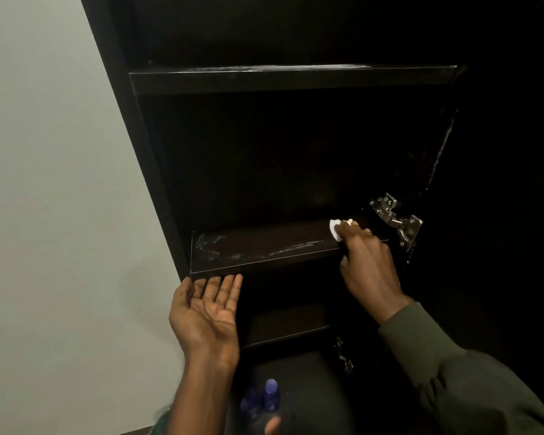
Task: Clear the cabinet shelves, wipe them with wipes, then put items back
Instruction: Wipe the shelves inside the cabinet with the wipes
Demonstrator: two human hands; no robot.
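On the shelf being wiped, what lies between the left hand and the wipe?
In the head view, only bare shelf with whitish smears lies between left hand and wipe.

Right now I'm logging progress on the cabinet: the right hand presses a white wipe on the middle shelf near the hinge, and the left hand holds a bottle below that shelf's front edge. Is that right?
Not quite. The left hand holds nothing: it lies open, palm up, below the shelf's front edge. The head view shows it. The right hand does press the white wipe near the hinge.
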